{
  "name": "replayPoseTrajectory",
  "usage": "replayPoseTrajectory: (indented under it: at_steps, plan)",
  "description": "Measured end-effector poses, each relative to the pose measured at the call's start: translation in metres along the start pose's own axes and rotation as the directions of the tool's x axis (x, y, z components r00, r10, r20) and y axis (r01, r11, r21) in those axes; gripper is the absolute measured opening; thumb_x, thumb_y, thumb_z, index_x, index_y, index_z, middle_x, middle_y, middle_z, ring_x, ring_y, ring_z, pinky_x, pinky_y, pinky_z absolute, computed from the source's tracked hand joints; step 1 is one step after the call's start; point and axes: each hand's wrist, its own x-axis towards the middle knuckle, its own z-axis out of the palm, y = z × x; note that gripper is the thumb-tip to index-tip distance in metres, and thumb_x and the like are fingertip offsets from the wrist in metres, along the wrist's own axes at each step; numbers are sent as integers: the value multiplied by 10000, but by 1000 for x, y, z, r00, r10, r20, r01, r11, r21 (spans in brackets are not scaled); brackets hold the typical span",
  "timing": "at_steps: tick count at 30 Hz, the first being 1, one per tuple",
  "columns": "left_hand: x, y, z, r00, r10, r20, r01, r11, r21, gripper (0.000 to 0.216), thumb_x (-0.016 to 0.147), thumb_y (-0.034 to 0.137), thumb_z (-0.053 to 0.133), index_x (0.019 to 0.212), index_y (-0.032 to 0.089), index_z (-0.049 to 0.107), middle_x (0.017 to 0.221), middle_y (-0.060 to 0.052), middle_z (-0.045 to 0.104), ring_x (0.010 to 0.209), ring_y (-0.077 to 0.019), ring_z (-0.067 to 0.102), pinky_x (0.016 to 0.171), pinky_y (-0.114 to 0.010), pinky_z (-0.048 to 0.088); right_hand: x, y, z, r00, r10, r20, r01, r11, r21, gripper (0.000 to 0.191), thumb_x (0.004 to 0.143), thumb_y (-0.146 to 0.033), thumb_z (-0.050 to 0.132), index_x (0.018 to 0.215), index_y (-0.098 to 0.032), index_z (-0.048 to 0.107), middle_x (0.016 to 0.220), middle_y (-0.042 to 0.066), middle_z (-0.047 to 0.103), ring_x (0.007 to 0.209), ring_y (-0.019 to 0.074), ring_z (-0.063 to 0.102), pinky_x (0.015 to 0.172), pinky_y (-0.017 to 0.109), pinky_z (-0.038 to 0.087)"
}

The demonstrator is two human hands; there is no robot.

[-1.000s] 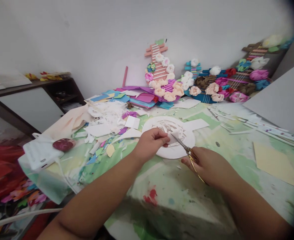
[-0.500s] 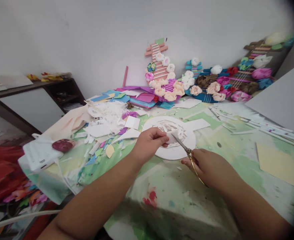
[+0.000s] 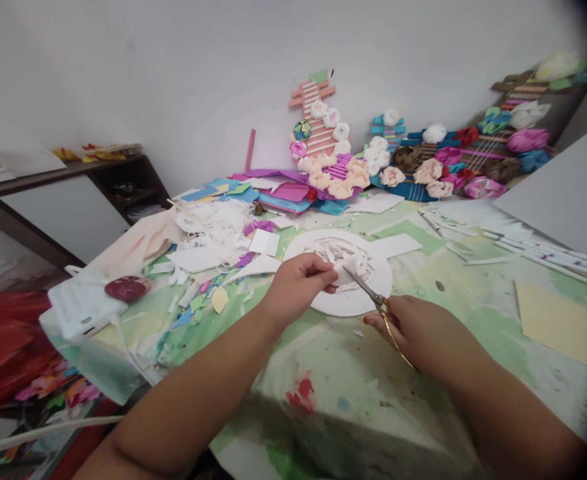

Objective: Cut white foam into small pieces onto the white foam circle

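Note:
Between its thumb and fingers, my left hand (image 3: 300,287) pinches a small piece of white paper (image 3: 344,271). My right hand (image 3: 418,330) is closed around the gold handles of a pair of scissors (image 3: 376,297). The scissor blades point up and left and meet the paper's right edge. Beneath both lies a white guitar-shaped board (image 3: 350,305), round at the body with a neck (image 3: 398,245) reaching right. White paper scraps (image 3: 340,248) are heaped on its round part, partly hidden by my left hand.
Colored paper sheets (image 3: 283,190) and flower-covered guitar crafts (image 3: 318,140) stand along the wall. White shredded strips (image 3: 216,223) and cut scraps lie left, near a white power bank (image 3: 80,307). Rolled paper sticks (image 3: 548,250) and a cream sheet (image 3: 558,323) lie right.
My hands hold nearly the same pose, the scissor tips still at the paper. The view has shifted slightly.

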Motion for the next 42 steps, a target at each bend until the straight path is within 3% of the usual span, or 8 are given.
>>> replayPoseTrajectory:
  at_steps: [14,19,26,28,32,38,42]
  plan:
    - [1,2,-3,1000,-5,20,6,1000,-11,123,588,211,585,612,138,490,573,28,564,508,-82,557,562,-227,444,1,-6,8,995,33,-91,-43,993,-113,431,749,-501,261,597,-178,503,560,45,533,508,145,481,437,239,199]
    - [1,0,-1,991,-63,118,54,995,78,98,600,200,571,602,134,498,542,20,551,507,-83,553,540,-212,431,2,-10,11,989,-34,-144,13,990,-140,430,751,-493,273,589,-171,506,542,46,526,521,151,486,442,247,192]
    - [6,-2,-4,999,-26,19,28,998,-64,136,602,212,570,649,145,462,585,36,546,515,-75,554,570,-232,453,7,5,5,986,140,-92,-118,971,207,465,705,-565,273,485,-183,423,471,7,473,447,118,413,421,224,248]
    - [6,-1,-3,999,-30,35,32,997,-73,141,601,212,570,661,147,460,580,38,542,507,-73,549,562,-232,453,11,6,3,980,174,-100,-125,921,369,450,689,-572,300,489,-182,402,458,-9,444,440,108,402,419,218,268]
    - [3,-1,3,989,-83,119,88,996,-36,133,607,204,565,669,143,465,576,32,539,486,-64,535,534,-215,438,20,-1,0,971,220,-95,-99,732,674,408,676,-548,359,515,-175,399,460,-21,432,444,96,403,437,213,306]
    - [-3,1,10,969,-134,209,128,991,42,95,607,173,558,641,140,475,546,39,508,490,-57,527,531,-202,422,26,-2,6,978,201,-55,-78,596,799,288,664,-433,441,558,-166,468,431,-29,432,420,90,404,423,212,310]
    - [-3,-1,7,953,-130,274,115,991,69,89,610,187,553,630,136,483,557,27,512,492,-62,526,519,-205,421,27,3,17,971,215,-105,-30,546,837,266,654,-408,434,558,-163,467,436,-18,443,409,97,408,405,222,322]
